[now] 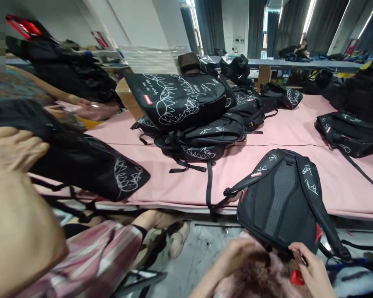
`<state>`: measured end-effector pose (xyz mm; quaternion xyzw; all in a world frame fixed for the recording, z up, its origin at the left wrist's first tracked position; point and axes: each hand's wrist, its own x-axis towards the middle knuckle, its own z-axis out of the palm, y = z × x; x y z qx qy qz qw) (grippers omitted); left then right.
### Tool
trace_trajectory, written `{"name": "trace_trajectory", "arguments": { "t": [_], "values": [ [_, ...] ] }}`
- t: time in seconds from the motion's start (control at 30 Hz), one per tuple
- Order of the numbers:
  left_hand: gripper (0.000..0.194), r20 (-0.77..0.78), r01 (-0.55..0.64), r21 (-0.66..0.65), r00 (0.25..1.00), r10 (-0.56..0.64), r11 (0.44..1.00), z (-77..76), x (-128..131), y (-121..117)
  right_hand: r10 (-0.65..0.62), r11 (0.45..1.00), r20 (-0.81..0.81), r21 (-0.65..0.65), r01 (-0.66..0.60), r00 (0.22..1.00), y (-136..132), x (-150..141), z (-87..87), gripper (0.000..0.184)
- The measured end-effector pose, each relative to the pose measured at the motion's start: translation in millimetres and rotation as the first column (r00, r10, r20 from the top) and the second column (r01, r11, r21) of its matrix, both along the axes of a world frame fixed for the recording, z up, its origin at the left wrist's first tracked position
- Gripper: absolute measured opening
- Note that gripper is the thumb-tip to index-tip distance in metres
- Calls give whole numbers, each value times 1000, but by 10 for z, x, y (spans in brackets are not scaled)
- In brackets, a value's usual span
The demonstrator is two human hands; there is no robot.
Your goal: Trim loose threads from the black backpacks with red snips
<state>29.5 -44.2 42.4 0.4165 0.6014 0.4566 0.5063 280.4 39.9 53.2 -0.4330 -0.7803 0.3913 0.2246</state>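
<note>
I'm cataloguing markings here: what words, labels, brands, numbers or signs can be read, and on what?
No text reads clearly.
Near backpack: red strap label, too small.
Top stacked backpack: red label, white script, blurred.
Far-right backpack: small red tag, unreadable.
Red wall signs: blurred.

Across the pink tabletop (286, 128), we see a pile of black backpacks (186, 99) covered in white scribbles, a cardboard box (129, 99) just behind its left end. Another black backpack (354, 134) lies near the right edge of our view. At left, another person's arm (18, 223) reaches over a long black bag (81, 159). Beyond, we make out a blue tabletop (317, 64), a distant person (302, 47) and dark curtains (211, 27) hanging by bright windows (265, 35).
</note>
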Motion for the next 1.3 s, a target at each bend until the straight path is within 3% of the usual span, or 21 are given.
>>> {"name": "trace_trajectory", "arguments": {
  "t": [0.1,0.2,0.27,0.33,0.47,0.57,0.7,0.83,0.9,1.0,1.17,1.3],
  "values": [
    [43,74,-328,-32,941,329,944,-56,-485,172,-77,996,23,-43,78,997,-103,172,-166,22],
    [46,56,-517,-37,854,518,855,-188,-895,528,-141,988,22,-53,142,990,-164,201,-240,24],
    [46,78,-535,-74,838,540,841,-266,-1075,796,-165,983,21,-84,166,986,-195,165,-254,26],
    [43,120,-483,-120,860,496,867,-295,-1185,1014,-184,974,7,-134,183,983,-218,137,-262,30],
    [36,199,-302,-153,923,329,941,-154,-1260,1136,-259,953,-71,-182,242,963,-256,168,-256,33],
    [39,244,-226,-87,939,241,970,80,-1163,965,-316,942,-132,-164,293,940,-280,167,-153,30],
    [47,281,-218,3,937,209,976,410,-740,630,-286,957,-202,-103,270,937,-240,-22,158,26],
    [42,251,-270,67,936,245,961,626,-252,403,-94,973,-251,182,142,963,-72,-352,417,16],
    [40,241,-283,65,935,260,957,676,-110,343,-19,930,-254,350,110,967,23,-507,470,14],
    [36,191,-271,67,948,254,960,698,-29,293,23,879,-126,474,40,992,119,-671,499,16],
    [30,60,-234,102,972,229,967,697,17,267,71,846,4,529,-62,997,149,-762,536,20],
    [31,42,-228,105,974,225,968,682,81,262,116,859,18,499,-109,993,157,-763,552,22]
  ]
}}
